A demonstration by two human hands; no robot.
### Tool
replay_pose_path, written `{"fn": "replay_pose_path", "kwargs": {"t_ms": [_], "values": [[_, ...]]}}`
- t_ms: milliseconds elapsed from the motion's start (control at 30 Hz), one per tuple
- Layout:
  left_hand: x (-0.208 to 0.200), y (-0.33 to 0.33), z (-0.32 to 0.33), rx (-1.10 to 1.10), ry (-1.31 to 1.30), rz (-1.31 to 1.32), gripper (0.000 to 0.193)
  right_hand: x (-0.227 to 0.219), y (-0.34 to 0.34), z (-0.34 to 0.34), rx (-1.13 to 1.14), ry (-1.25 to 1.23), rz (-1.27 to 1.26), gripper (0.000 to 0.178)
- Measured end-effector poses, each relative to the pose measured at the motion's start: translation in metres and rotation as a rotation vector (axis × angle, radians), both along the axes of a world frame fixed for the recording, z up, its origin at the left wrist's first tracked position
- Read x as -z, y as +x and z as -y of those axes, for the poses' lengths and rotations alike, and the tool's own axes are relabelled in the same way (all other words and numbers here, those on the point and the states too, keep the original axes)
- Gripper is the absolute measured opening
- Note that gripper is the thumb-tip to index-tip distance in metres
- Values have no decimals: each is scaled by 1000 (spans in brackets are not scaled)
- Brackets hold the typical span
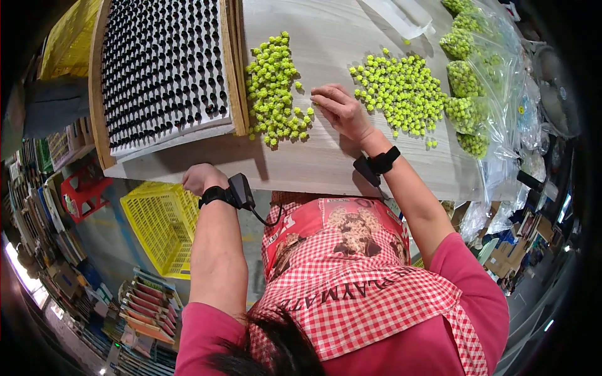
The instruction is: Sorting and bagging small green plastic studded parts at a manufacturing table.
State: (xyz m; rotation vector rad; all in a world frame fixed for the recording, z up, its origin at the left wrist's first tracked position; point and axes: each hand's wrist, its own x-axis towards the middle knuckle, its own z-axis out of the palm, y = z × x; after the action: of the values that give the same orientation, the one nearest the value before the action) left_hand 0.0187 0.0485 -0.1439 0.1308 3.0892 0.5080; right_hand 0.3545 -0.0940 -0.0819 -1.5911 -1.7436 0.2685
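Note:
My right hand (342, 111) is over the table between two loose heaps of small, knobbly yellow-green pieces. Its fingers are drawn together, pointing at the left heap (273, 88); whatever is at the fingertips is too small to make out. The wider right heap (401, 91) spreads just beyond that hand. My left hand (204, 178) is curled closed at the table's near edge, below the corner of a wood-framed board (169, 128). Its fingertips are hidden, so anything inside it does not show. Rows of small black pegs (166, 59) stand on the board's white surface.
Clear plastic bags (467, 81) filled with yellow-green pieces line the table's right side. A translucent plastic container (401, 15) lies at the far edge. Below the table's left edge are a yellow crate (163, 229) and a red stool (84, 191). Stacked boards (147, 307) stand lower left.

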Motion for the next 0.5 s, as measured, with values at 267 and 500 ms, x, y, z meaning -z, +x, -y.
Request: {"fn": "replay_pose_path", "kwargs": {"t_ms": [267,500], "values": [[2,3,1,26,-17,12,46,-10,6,0,13,-84,-33,37],[5,0,4,33,-29,-3,43,-12,0,-16,-64,-61,103,39]]}}
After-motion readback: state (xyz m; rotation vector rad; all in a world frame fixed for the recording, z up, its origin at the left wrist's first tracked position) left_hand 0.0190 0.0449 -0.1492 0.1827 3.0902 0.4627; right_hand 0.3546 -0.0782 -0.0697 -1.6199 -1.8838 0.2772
